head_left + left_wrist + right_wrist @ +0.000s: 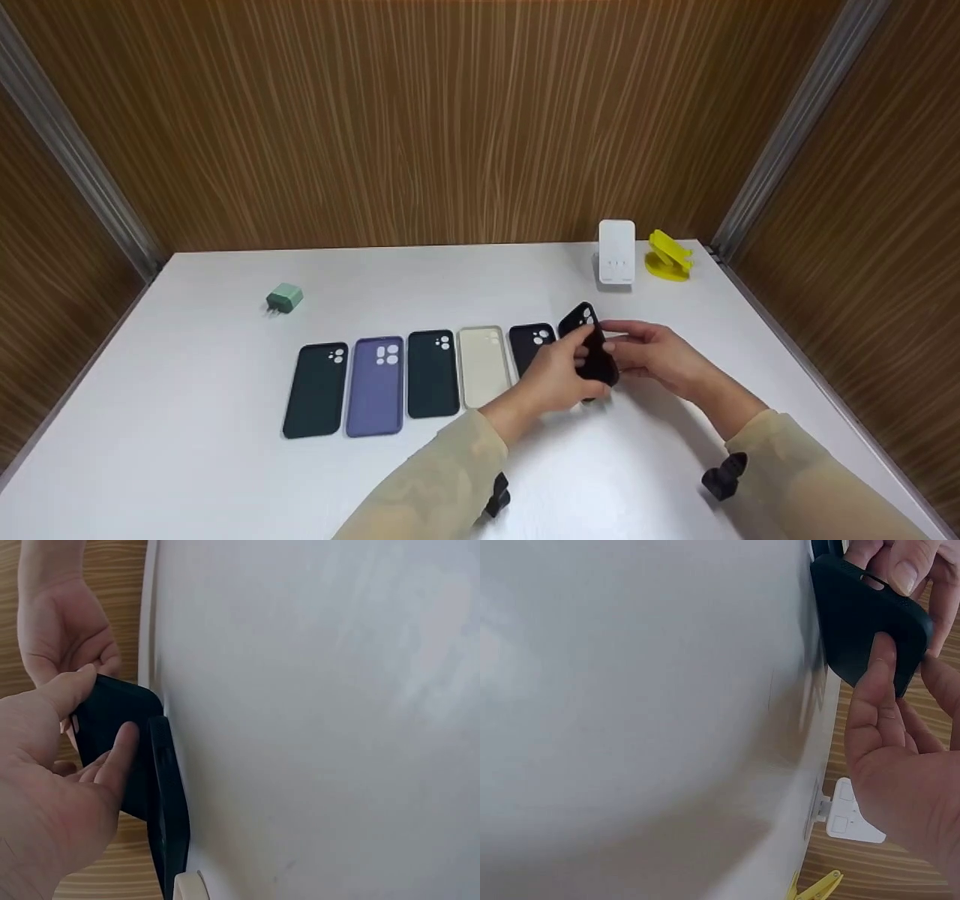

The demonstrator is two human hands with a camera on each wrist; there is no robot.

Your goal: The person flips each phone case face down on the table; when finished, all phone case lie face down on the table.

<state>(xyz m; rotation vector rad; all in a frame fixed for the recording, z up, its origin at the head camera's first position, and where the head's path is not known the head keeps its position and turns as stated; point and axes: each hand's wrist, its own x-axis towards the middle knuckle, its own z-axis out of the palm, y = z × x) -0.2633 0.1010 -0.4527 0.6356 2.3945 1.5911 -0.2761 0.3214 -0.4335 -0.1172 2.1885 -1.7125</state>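
At the right end of a row of phone cases, a black phone case [600, 364] is held tilted up off the table by both hands. My left hand [556, 379] grips it from the left, thumb at its lower end and fingers across its face. From the right, my right hand [664, 356] holds its side edge, with a fingertip on the dark face in the right wrist view. Beside the left hand lies a dark phone case [531, 339], partly hidden by that hand. A cream phone case [482, 367] is left of it.
Farther left lie a dark green phone case [433, 375], a purple phone case [374, 397] and another dark green case [315, 390]. Behind them sits a green charger plug [284, 298]. A white stand [616, 251] and a yellow phone stand [667, 259] are at the back right.
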